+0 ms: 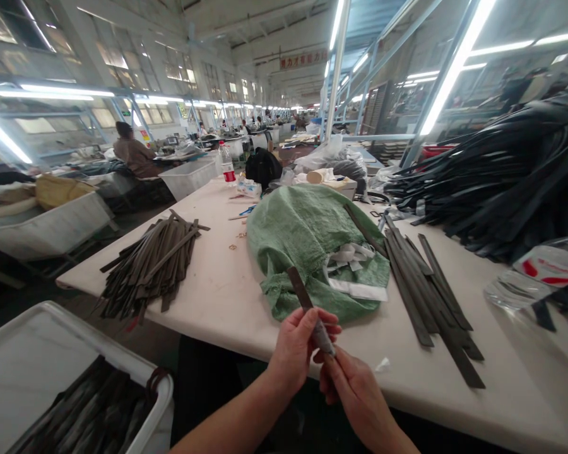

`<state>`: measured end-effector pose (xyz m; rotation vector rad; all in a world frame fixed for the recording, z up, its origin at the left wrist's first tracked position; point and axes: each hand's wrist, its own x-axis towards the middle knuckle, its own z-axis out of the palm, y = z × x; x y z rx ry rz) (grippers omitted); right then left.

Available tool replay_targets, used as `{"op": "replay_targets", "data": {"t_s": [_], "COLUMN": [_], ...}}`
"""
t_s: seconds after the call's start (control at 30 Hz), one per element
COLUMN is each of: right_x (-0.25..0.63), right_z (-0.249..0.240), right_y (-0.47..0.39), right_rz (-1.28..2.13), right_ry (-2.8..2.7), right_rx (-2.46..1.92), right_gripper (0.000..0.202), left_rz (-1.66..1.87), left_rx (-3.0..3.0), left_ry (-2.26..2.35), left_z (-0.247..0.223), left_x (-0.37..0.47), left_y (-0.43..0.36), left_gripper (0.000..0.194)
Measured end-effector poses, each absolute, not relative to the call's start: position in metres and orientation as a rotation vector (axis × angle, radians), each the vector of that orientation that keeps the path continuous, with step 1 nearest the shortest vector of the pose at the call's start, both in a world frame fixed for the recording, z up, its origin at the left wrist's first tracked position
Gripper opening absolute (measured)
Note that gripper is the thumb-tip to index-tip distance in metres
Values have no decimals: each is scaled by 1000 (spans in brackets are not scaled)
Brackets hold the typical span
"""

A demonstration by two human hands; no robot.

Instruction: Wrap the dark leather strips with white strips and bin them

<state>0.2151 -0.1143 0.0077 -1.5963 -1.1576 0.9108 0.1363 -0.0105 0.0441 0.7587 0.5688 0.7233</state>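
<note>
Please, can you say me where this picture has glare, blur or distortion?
Head view: harsh glare from the tube light at upper right; head view: right-side bottle looks stretched and smeared, black strips soft; head view: left hand and right hand fairly clear.

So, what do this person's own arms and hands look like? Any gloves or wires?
The left hand and right hand wear no gloves, and no ring, watch or bracelet shows, though some fingers are hidden. Left forearm and right forearm show no sleeves, cables or markings.
</note>
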Motion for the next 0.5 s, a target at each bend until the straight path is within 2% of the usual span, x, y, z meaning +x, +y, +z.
{"op": "replay_targets", "data": {"t_s": [0.13,0.27,0.5], "right_x": [210,202,185], "right_z": [10,8,2], "right_y": [-104,-102,-99], "right_rz": [929,946,812], "right_ry": [-1133,-1284,-1304], "right_rx": [-1553,-1508,-1596], "right_gripper": [43,37,40], "left_rz": [776,921,890], "left_rx": [780,729,736], "left_ry": [605,578,607], "left_z": [27,30,28], "left_x": [129,120,109], "left_y": [-20,-4,-9], "left_gripper": [34,31,32]}}
